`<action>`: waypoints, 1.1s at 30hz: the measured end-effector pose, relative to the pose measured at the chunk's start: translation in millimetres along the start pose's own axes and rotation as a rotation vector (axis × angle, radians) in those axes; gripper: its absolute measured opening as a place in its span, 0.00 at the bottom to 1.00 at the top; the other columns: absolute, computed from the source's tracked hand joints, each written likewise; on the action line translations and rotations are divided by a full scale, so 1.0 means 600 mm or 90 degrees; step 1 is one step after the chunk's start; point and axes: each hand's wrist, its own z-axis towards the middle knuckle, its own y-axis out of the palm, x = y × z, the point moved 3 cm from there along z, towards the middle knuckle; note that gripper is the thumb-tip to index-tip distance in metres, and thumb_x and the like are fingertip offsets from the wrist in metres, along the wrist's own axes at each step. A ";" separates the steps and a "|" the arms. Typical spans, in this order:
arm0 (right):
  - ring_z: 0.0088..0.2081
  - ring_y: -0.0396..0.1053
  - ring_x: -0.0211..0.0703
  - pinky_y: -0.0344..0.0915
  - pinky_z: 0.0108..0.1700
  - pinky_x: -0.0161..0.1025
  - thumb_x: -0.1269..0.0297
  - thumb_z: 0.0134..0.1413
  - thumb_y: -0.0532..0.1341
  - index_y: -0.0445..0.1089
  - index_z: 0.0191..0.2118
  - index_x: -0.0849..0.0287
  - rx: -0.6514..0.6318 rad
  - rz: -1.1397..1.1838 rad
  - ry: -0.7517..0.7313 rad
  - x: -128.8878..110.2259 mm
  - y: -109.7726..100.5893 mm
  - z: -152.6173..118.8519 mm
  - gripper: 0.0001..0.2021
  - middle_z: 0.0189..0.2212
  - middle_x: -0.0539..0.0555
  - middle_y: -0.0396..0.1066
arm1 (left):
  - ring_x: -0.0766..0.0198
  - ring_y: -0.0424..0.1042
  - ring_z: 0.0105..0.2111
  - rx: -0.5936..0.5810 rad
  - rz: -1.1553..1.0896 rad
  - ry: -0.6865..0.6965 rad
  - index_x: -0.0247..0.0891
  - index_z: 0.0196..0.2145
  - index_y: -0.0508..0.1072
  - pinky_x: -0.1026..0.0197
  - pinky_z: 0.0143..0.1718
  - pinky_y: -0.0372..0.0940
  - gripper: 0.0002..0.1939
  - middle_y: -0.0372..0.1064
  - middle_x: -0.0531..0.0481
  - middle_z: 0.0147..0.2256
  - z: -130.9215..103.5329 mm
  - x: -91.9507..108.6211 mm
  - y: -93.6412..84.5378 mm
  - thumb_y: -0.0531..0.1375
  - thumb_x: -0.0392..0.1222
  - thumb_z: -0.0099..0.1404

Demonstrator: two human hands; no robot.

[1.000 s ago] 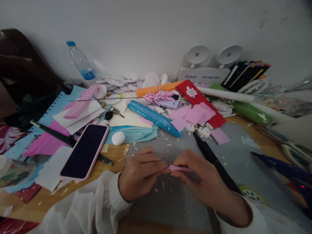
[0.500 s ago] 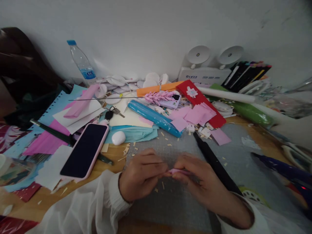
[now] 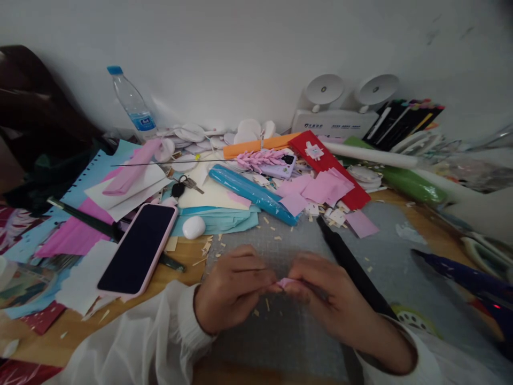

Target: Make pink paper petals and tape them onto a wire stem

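Between my fingertips, over the grey cutting mat [image 3: 288, 342], is a small crumpled piece of pink paper [image 3: 286, 282]. My left hand [image 3: 234, 289] pinches its left end, and my right hand [image 3: 328, 294] pinches the right end, partly hiding it. Beyond the hands lie several loose pink paper squares [image 3: 320, 188]. A stem wrapped with pink twisted petals [image 3: 260, 159] rests behind the blue roll [image 3: 254, 193]. To the right of my right hand stretches a long black tool [image 3: 355, 267], its lower part passing behind the wrist.
A pink-cased phone [image 3: 138, 248] and a white egg-shaped case [image 3: 193, 228] lie at the left. A dark blue glue gun [image 3: 465, 280] with a red light sits at the right. Along the wall stand a water bottle [image 3: 132, 101], a white twin-head lamp [image 3: 336, 122] and markers [image 3: 404, 123].
The pink paper between my fingertips looks shorter and more bunched than before. Both hands stay in nearly the same place; the whole view has shifted slightly.
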 end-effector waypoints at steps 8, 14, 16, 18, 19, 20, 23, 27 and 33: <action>0.31 0.62 0.39 0.56 0.34 0.37 0.61 0.59 0.59 0.67 0.32 0.60 -0.015 -0.014 0.013 0.004 -0.006 0.004 0.08 0.27 0.50 0.66 | 0.64 0.64 0.25 0.021 0.013 0.005 0.33 0.34 0.73 0.61 0.29 0.61 0.07 0.71 0.47 0.25 -0.001 -0.001 -0.003 0.55 0.28 0.63; 0.22 0.61 0.35 0.55 0.27 0.34 0.57 0.65 0.49 0.61 0.20 0.59 -0.062 0.110 0.160 0.010 0.010 -0.004 0.22 0.16 0.47 0.61 | 0.63 0.64 0.26 0.006 0.101 0.063 0.31 0.36 0.72 0.59 0.30 0.62 0.07 0.72 0.46 0.26 -0.007 0.000 0.003 0.55 0.26 0.63; 0.19 0.60 0.34 0.55 0.25 0.34 0.54 0.65 0.48 0.61 0.19 0.58 -0.076 0.193 0.232 0.013 0.016 -0.004 0.24 0.15 0.47 0.60 | 0.63 0.64 0.27 0.000 0.141 0.077 0.32 0.37 0.71 0.58 0.31 0.63 0.06 0.72 0.47 0.27 -0.008 -0.001 0.001 0.56 0.28 0.63; 0.19 0.60 0.34 0.56 0.25 0.34 0.51 0.64 0.48 0.61 0.19 0.58 -0.065 0.245 0.264 0.014 0.016 -0.001 0.25 0.14 0.47 0.60 | 0.61 0.66 0.31 -0.010 0.174 0.046 0.34 0.39 0.71 0.56 0.35 0.63 0.07 0.73 0.47 0.31 -0.006 0.000 -0.008 0.58 0.30 0.63; 0.19 0.60 0.34 0.56 0.25 0.34 0.51 0.63 0.49 0.62 0.19 0.58 -0.050 0.259 0.271 0.015 0.014 0.000 0.25 0.15 0.47 0.61 | 0.60 0.66 0.33 -0.007 0.188 0.014 0.35 0.40 0.71 0.56 0.37 0.62 0.08 0.72 0.47 0.33 -0.005 0.001 -0.015 0.59 0.30 0.62; 0.20 0.60 0.34 0.56 0.25 0.34 0.50 0.63 0.49 0.62 0.19 0.58 -0.030 0.266 0.277 0.016 0.011 0.002 0.24 0.15 0.47 0.61 | 0.60 0.65 0.35 0.010 0.196 -0.025 0.35 0.39 0.72 0.55 0.38 0.62 0.08 0.71 0.46 0.34 -0.003 0.004 -0.024 0.59 0.29 0.62; 0.20 0.60 0.34 0.55 0.25 0.34 0.51 0.62 0.51 0.61 0.19 0.58 0.032 0.273 0.287 0.019 0.003 0.003 0.24 0.15 0.46 0.60 | 0.61 0.65 0.35 0.115 0.152 -0.145 0.36 0.35 0.71 0.58 0.37 0.61 0.07 0.66 0.47 0.33 -0.006 0.022 -0.053 0.56 0.28 0.63; 0.19 0.58 0.34 0.54 0.25 0.34 0.50 0.62 0.51 0.61 0.18 0.57 0.080 0.266 0.281 0.020 -0.004 0.001 0.24 0.14 0.46 0.59 | 0.64 0.61 0.30 0.205 -0.008 -0.253 0.37 0.26 0.65 0.59 0.32 0.57 0.11 0.60 0.52 0.26 -0.020 0.052 -0.066 0.52 0.32 0.67; 0.18 0.55 0.35 0.51 0.23 0.35 0.48 0.61 0.51 0.60 0.18 0.57 0.088 0.278 0.274 0.019 -0.003 0.000 0.24 0.14 0.45 0.57 | 0.64 0.61 0.30 0.249 -0.249 -0.346 0.38 0.25 0.67 0.61 0.31 0.58 0.14 0.60 0.52 0.26 -0.030 0.089 -0.057 0.53 0.40 0.69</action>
